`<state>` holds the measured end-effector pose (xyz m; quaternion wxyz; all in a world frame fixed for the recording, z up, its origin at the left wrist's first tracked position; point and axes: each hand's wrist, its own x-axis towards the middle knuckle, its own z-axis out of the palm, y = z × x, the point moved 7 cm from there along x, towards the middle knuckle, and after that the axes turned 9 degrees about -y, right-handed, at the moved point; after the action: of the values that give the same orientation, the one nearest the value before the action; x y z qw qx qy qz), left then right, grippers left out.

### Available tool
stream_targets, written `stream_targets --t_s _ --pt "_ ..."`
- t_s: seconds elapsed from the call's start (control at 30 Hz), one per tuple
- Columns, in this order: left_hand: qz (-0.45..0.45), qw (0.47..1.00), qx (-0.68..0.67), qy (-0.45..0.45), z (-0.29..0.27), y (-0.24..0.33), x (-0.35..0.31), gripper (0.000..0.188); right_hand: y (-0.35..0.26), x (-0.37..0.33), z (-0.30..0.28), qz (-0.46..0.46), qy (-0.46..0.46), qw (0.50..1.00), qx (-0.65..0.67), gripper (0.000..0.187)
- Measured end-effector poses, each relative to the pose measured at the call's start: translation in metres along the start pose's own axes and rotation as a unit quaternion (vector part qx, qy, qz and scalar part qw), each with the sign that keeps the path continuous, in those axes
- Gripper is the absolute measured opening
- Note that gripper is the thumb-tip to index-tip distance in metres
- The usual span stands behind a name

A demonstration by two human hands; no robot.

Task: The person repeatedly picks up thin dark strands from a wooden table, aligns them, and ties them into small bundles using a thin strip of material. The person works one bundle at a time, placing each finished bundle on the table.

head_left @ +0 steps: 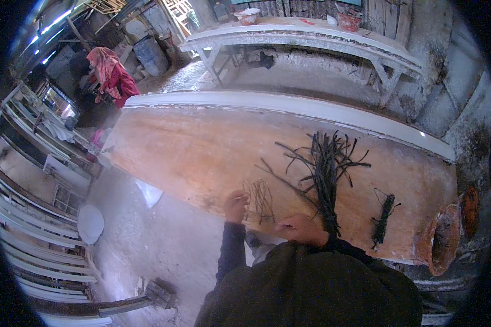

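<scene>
My left hand (235, 206) is over the near edge of the wooden table, its fingers curled together. Close by its fingertips lie several thin, dark, wire-like strands (263, 201); whether it grips one is too small to tell. My right hand (301, 229) is at the same edge, fingers closed, and what they hold, if anything, cannot be made out. Just beyond and beside it, a large heap of dark, flat strips (326, 169) fans out toward the far side. Farther right lies a small bundle of dark strips (384, 220).
The long wooden tabletop (191, 141) has a raised white rail (256, 101) along its far side. An orange, stained vessel (439, 240) is at the right end. Beyond stands a white bench (305, 27) with tubs. A person (112, 76) in red is at the far left.
</scene>
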<state>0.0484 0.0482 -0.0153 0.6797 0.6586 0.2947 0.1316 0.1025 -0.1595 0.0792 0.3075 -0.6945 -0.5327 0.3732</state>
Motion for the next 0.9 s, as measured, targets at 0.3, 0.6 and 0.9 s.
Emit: stream_targets --t_s 0.3,0.6,0.9 --pt "0.134 0.891 0.432 -0.025 0.010 0.037 0.025 0.028 0.029 -0.018 -0.013 0.029 0.015 0.969 -0.246 0.020" --pt "0.166 0.946 0.270 -0.064 0.028 0.037 0.028 0.038 0.102 -0.026 -0.042 0.200 0.223 0.913 -0.278 0.025" --pt "0.066 0.971 0.144 -0.180 0.086 0.037 -0.035 0.030 0.132 -0.015 -0.034 0.278 0.269 0.888 -0.249 0.021"
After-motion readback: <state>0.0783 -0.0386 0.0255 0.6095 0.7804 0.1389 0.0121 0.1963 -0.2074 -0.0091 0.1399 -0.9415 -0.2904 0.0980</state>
